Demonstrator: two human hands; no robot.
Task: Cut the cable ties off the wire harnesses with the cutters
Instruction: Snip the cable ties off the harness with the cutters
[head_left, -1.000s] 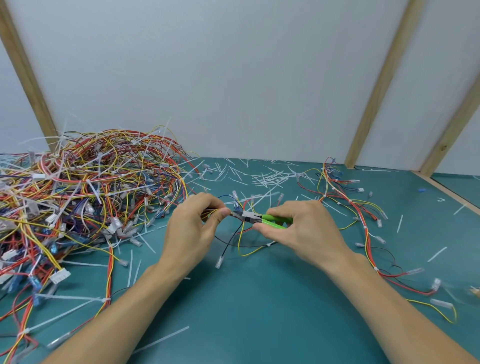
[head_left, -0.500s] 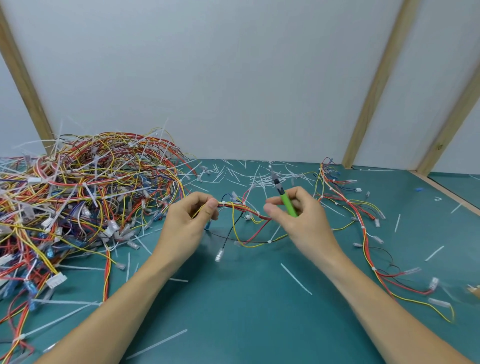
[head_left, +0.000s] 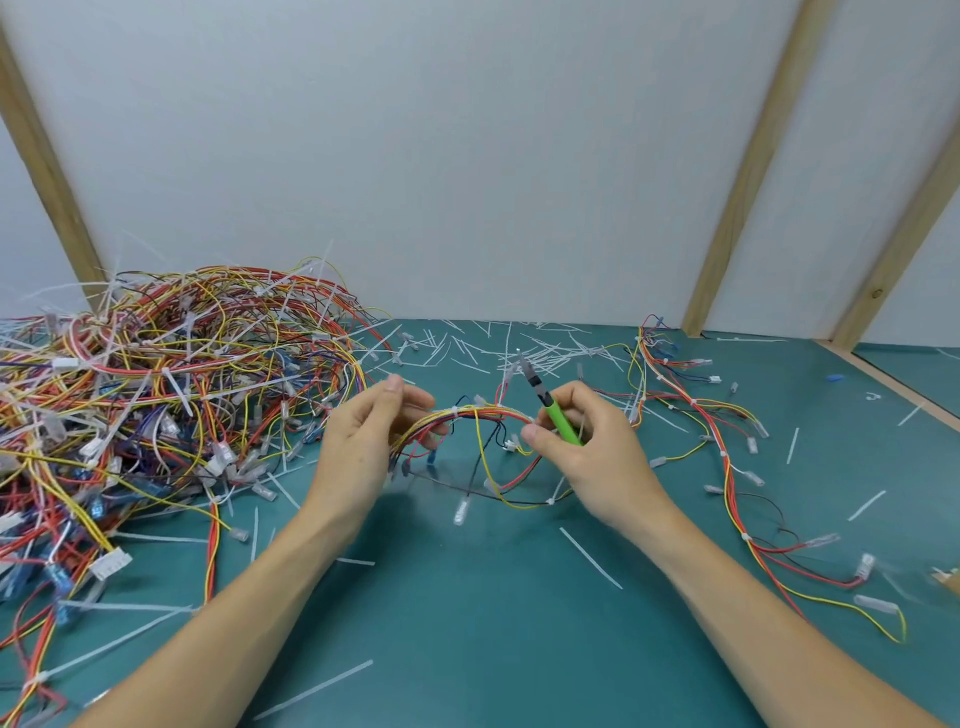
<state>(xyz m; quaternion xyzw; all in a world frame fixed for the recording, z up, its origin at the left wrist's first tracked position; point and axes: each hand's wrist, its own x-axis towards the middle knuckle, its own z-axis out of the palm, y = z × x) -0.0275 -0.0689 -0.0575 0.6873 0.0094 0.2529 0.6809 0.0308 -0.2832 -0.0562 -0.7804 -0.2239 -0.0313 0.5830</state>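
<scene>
A wire harness (head_left: 485, 415) of red, yellow and black wires arches between my two hands above the green table. A small white cable tie (head_left: 455, 413) binds it near my left hand (head_left: 363, 441), whose fingers are spread loosely around the harness's left end. My right hand (head_left: 592, 452) pinches the harness's right end and also grips the green-handled cutters (head_left: 556, 415), whose tip points up and away from the wires.
A big tangled heap of harnesses (head_left: 156, 395) fills the left of the table. Cut white ties (head_left: 519, 353) litter the back, and single ones (head_left: 589, 557) lie near my arms. More harnesses (head_left: 722, 447) trail along the right. A white wall with wooden battens stands behind.
The cutters left the harness and swung from pointing left to pointing up. A cut tie dropped onto the table. My left fingers have loosened and spread on the wires.
</scene>
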